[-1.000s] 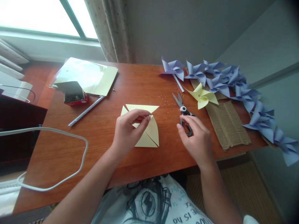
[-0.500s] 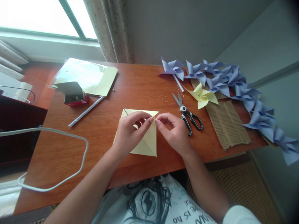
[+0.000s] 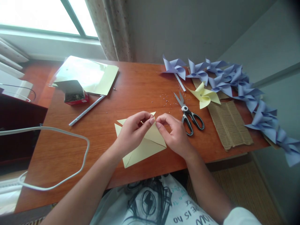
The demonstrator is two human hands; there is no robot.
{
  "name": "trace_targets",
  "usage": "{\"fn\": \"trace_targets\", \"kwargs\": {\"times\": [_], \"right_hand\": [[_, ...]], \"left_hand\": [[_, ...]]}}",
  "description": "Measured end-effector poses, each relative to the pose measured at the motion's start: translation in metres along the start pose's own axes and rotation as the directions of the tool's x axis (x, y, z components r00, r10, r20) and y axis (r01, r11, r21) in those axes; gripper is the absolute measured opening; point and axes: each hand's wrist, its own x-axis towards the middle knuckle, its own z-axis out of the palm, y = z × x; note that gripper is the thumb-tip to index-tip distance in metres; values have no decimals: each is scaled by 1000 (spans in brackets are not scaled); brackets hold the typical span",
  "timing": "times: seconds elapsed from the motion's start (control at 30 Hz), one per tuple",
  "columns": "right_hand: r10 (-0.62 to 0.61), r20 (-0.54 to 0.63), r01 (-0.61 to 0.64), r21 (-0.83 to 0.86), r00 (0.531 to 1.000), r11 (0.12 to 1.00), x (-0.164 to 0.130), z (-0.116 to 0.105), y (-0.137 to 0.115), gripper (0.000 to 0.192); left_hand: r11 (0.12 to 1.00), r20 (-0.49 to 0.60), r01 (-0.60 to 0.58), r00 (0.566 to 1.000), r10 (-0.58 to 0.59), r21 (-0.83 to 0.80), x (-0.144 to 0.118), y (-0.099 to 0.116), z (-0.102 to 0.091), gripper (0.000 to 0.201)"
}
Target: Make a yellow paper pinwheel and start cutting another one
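Pale yellow paper (image 3: 142, 147); lilac pinwheels (image 3: 234, 81); black-handled scissors (image 3: 189, 115); reddish-brown table (image 3: 131, 84).

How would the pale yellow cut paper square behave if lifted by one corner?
The pale yellow paper square looks thin, so it would probably flop. Its cut flaps would likely splay. Pinched by left hand and right hand, it seems very light.

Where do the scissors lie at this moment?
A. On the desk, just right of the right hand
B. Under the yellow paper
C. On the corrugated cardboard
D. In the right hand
A: the scissors rest on the desk untouched, just right of the right hand, which pinches the yellow paper together with the left hand.
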Motion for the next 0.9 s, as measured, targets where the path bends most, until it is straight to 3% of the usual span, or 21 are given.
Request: {"fn": "trace_targets", "kwargs": {"times": [0.2,0.33,0.4,0.5,0.7,0.9], "right_hand": [[123,-53,-114,140,991,983,-2,1,8,10],[239,-107,-198,304,965,932,-4,0,15,12],[289,-131,-220,388,948,895,-4,0,18,13],[366,-132,-252,515,921,819,-4,-3,21,16],[439,-64,-260,726,896,637,-4,-8,18,16],[455,-85,-217,791,886,572,-7,-9,17,14]], "left_hand": [[991,-187,-53,979,75,122,0,4,-1,23],[969,-369,-101,912,182,227,2,4,-13,15],[963,-451,-105,867,210,246,4,3,-19,20],[984,-515,-91,842,157,151,7,0,-26,33],[969,-376,57,915,-147,-241,12,-3,-22,53],[888,-218,137,943,-253,-439,10,0,-19,48]]}}
